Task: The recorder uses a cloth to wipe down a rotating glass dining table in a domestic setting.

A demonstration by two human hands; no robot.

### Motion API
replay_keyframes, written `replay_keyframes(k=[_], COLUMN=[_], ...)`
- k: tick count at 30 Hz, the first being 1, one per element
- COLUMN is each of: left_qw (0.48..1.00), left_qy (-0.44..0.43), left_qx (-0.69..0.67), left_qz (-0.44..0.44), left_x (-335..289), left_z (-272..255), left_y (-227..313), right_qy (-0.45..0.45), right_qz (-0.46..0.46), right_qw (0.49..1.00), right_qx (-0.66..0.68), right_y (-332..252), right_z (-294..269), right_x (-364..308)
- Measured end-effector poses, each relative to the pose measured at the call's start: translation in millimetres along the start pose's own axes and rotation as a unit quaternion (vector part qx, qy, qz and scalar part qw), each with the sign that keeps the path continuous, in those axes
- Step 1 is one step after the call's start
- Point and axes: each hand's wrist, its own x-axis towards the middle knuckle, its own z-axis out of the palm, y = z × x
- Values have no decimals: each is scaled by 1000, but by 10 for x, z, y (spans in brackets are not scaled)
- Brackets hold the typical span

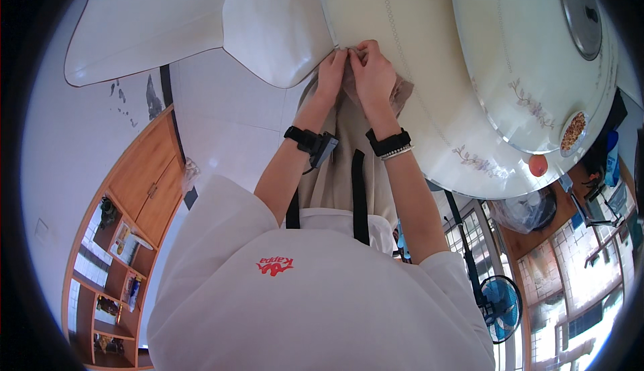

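Note:
My left hand (332, 74) and my right hand (373, 77) are close together at the edge of the cream table (422, 123). Both are closed, with the fingertips pinching a thin brown-grey cloth (403, 94). Part of the cloth spreads out beside my right hand onto the tabletop. Another part bunches between the two hands, and its lower end blends with my beige trousers (325, 186). The fingers partly hide the pinched edge. A black strap with a small device sits on my left wrist, and a black band and a beaded bracelet circle the right.
White chairs (268, 29) stand against the table at upper left. A raised round turntable (523, 56) carries a metal lid (581, 15) and a dish of nuts (573, 134). A red round fruit (538, 165) lies nearby. A fan (500, 304) stands lower right, a wooden cabinet (144, 183) left.

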Motion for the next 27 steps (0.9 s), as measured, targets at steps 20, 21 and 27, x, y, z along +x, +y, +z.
replay_keyframes(k=[20, 21, 27], left_qw=[998, 998, 997], left_qy=[21, 21, -8], left_qx=[-24, -23, 63], left_qz=[-61, -63, -34], left_x=[30, 36, 10], left_z=[18, 17, -34], left_y=[98, 111, 110], right_qy=[22, 22, 22], right_qz=[-14, -13, -23], right_qw=[1000, 1000, 999], right_qx=[-17, -17, -21], right_y=[-13, -14, 33], right_z=[10, 8, 20], right_x=[17, 19, -21])
